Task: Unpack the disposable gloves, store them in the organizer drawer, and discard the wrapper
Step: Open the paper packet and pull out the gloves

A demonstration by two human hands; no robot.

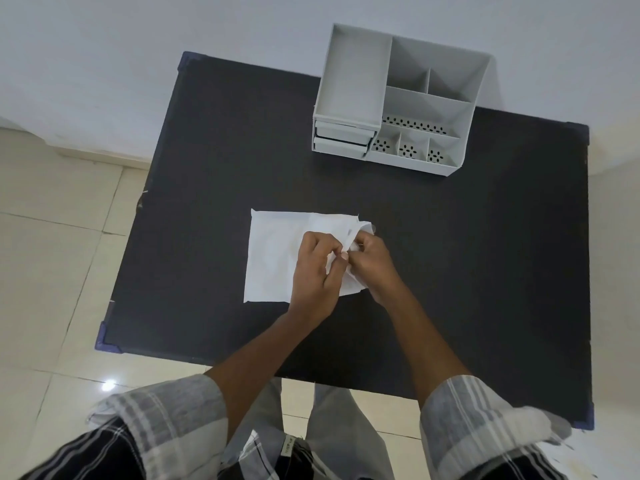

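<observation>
Black desk (214,161) fills my view. Grey organizer (349,81) at its far edge, two drawers (341,140) pushed in at its left front. White glove wrapper (273,258) flat mid-desk. Left hand (317,271) and right hand (372,263), each grip pinched on the wrapper's right edge.

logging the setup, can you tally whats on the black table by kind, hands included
white glove wrapper: 1
grey organizer: 1, with 2 drawers, both shut
hands: 2, left hand and right hand, both pinching the wrapper's right edge
total: 4
</observation>
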